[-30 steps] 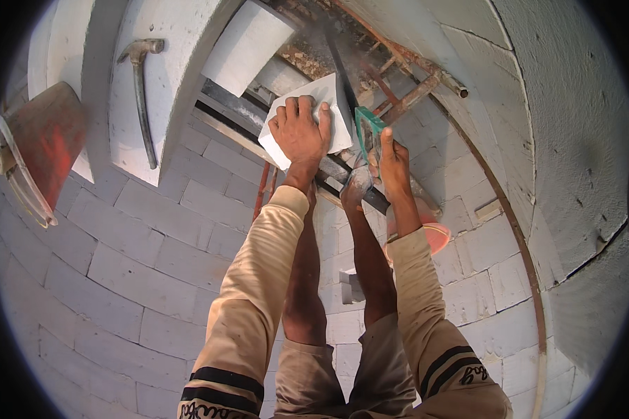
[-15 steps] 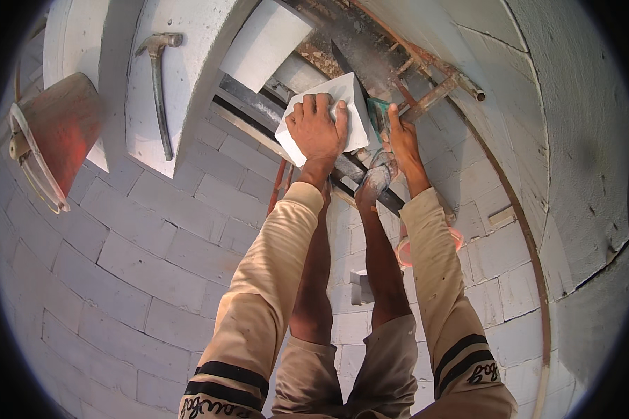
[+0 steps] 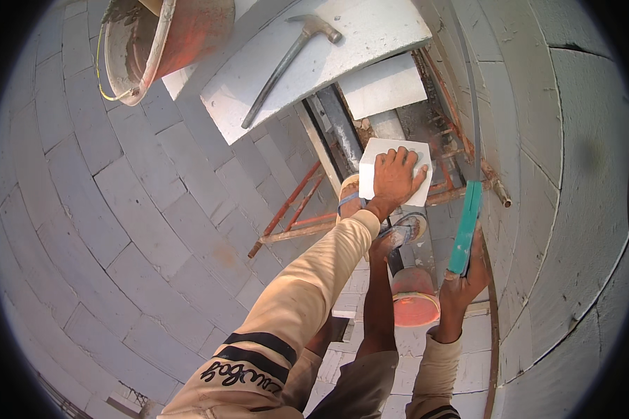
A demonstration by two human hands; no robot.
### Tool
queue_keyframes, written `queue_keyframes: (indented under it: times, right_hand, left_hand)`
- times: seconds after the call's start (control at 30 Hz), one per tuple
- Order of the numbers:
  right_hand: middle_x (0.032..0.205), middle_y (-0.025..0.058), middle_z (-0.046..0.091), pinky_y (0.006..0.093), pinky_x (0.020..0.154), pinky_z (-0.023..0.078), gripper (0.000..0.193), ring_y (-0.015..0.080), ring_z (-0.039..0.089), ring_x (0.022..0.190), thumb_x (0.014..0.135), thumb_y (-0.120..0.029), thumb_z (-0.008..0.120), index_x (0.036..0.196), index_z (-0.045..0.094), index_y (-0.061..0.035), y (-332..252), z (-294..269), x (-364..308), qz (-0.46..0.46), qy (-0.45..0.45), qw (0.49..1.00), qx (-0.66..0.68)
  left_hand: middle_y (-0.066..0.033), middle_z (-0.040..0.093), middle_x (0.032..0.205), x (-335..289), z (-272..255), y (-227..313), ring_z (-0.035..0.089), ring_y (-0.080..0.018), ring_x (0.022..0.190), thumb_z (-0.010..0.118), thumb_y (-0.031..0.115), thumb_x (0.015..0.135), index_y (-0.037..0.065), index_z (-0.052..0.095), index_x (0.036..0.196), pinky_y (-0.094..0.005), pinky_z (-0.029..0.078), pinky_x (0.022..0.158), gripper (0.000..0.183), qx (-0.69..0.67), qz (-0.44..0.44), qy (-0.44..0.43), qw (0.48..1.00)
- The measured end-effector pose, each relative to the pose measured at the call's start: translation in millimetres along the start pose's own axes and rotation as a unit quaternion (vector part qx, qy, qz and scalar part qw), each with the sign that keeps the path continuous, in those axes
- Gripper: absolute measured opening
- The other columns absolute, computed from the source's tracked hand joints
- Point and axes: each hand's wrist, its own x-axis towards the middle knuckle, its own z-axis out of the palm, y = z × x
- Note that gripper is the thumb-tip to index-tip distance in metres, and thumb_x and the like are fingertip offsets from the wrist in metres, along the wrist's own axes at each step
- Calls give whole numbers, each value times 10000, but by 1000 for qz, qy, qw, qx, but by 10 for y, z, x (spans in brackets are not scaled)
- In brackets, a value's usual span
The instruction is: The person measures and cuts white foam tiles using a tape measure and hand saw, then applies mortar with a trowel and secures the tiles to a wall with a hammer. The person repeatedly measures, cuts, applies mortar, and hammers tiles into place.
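Note:
My left hand (image 3: 393, 177) lies flat on a small white block piece (image 3: 374, 155) that rests on the scaffold plank under me. My right hand (image 3: 466, 279) grips the green handle of a hand saw (image 3: 466, 223), whose long thin blade runs up along the white block wall on the right. The saw stands apart from the block piece, to its right. My feet in sandals (image 3: 404, 230) stand on the plank just below the block piece.
A hammer (image 3: 286, 64) lies on a large white block slab (image 3: 370, 35) ahead. An orange mortar-stained bucket (image 3: 164, 42) sits at the upper left. Rusty scaffold tubes (image 3: 293, 209) cross below, and another orange bucket (image 3: 414, 302) stands far below. White block walls (image 3: 566, 174) curve around.
The view swung, so the slab, hammer and bucket shifted right. My right hand pulled the saw back and away to the right of the block piece. My left hand stays on the piece.

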Motion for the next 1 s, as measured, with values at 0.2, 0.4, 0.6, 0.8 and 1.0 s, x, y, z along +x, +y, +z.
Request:
queue_keyframes:
  times: [0.2,0.4,0.6,0.8,1.0]
  right_hand:
    - [1165,104,761,351,779,622,843,231,758,935,813,-564,809,1511,611,-134,-509,1039,1685,-300,-6,948,-107]
    - [1040,-5,726,360,696,590,818,210,690,958,852,-401,828,1595,502,-293,-859,2017,2843,-367,-35,881,-297]
    - [1393,66,615,450,996,573,823,288,591,1254,988,-198,713,1689,297,-311,-1159,2324,3245,-361,-109,833,-404]
    - [1455,133,578,528,1110,478,766,354,566,1323,964,-141,696,1653,375,-247,-1459,2153,3199,-389,-108,824,-396]
    - [1384,166,641,508,1069,485,516,357,605,1292,951,-302,775,1418,659,-115,-2876,1928,3188,-555,6,797,-237]
  left_hand:
    - [-140,594,1235,-48,-131,-22,527,-316,1212,607,471,1011,67,656,1239,-558,323,1108,467,-55,-5,-18,998]
    - [-194,427,1547,-324,-403,-69,310,-434,1512,670,433,972,55,550,1443,-647,162,1257,615,-95,-51,-76,991]
    - [-195,434,1547,-667,-1049,-317,328,-422,1495,709,409,944,79,517,1490,-627,223,1233,666,-146,-121,-37,981]
    - [-170,383,1627,-1074,-1334,-525,312,-405,1542,744,419,918,135,410,1611,-620,277,1233,821,-56,-120,-108,985]
    - [-154,231,1743,-747,-735,-406,232,-402,1606,686,179,927,219,230,1703,-668,222,1265,901,19,92,-106,990]
